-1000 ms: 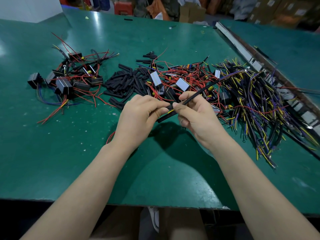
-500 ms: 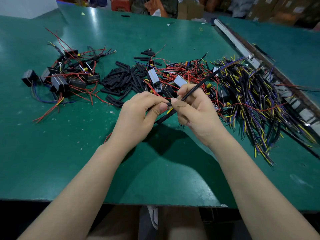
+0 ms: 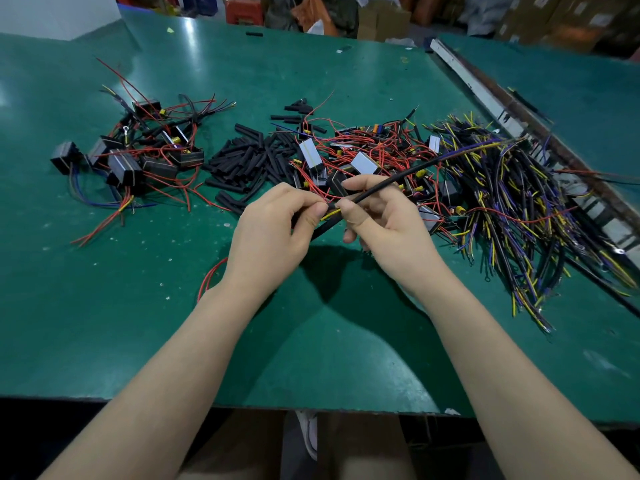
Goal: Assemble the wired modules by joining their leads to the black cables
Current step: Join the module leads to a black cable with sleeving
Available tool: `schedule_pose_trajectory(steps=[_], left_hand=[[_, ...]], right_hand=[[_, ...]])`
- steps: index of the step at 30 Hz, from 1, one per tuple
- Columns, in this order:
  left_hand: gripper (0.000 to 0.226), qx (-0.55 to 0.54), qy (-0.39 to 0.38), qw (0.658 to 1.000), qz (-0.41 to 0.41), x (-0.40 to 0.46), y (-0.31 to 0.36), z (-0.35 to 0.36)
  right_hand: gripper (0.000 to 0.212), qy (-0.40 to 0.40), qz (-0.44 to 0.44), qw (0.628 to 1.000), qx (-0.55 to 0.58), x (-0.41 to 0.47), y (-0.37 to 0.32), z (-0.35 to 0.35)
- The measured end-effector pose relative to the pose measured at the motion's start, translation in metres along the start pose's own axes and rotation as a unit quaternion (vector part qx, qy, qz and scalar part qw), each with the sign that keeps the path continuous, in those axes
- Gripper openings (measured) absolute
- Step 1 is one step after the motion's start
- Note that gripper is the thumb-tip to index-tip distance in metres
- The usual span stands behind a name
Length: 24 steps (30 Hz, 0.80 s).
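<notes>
My right hand [image 3: 384,223] pinches a long black cable [image 3: 408,173] that slants up to the right over the wire pile. A yellow lead [image 3: 330,214] shows at the cable's near end, between the two thumbs. My left hand [image 3: 277,233] pinches thin red leads [image 3: 320,197] right against that yellow lead; a red wire [image 3: 207,282] loops out below its wrist. What the left palm holds besides the leads is hidden. Both hands hover just above the green table [image 3: 138,341], in front of a tangle of modules with red leads [image 3: 363,161].
Several short black sleeves [image 3: 242,161] lie behind the left hand. A group of black modules with wires [image 3: 138,157] sits at the far left. A big heap of black cables with yellow and purple leads [image 3: 519,209] fills the right side, beside a metal rail [image 3: 491,98].
The hands stay together on the cable end. The right thumb has shifted slightly along the cable, and the view has tilted a little.
</notes>
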<state>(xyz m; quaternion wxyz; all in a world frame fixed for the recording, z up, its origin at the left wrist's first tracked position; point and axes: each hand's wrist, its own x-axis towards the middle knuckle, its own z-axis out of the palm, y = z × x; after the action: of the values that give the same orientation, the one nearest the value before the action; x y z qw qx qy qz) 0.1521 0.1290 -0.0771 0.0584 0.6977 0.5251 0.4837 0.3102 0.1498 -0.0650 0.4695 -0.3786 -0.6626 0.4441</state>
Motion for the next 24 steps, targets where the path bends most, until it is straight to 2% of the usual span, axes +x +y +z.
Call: schedule_pose_trajectory(steps=[4,8,13,19,24], left_hand=[[0.015,0.011,-0.016,1.000,0.006,-0.0001,-0.0011,-0.0005],[0.020,0.015,-0.035,0.999,0.028,-0.0001,-0.0010,-0.0020],[0.019,0.055,-0.050,0.994,0.078,0.0000,-0.0018,-0.0014],[0.017,0.051,-0.022,0.998,0.027,0.0005,-0.0011,0.0006],[0.015,0.034,-0.013,0.999,0.004,0.0014,0.0004,-0.0001]], right_hand=[[0.022,-0.005,0.004,1.000,-0.026,-0.0001,0.0012,-0.0019],[0.022,0.003,-0.038,0.990,-0.135,-0.0004,0.0053,-0.0057],[0.034,0.004,-0.031,0.987,-0.156,-0.0004,0.0077,-0.0038],[0.017,0.056,-0.039,0.994,-0.086,-0.0003,0.0053,-0.0018],[0.014,0.044,-0.015,0.999,-0.012,0.0018,0.0021,-0.0038]])
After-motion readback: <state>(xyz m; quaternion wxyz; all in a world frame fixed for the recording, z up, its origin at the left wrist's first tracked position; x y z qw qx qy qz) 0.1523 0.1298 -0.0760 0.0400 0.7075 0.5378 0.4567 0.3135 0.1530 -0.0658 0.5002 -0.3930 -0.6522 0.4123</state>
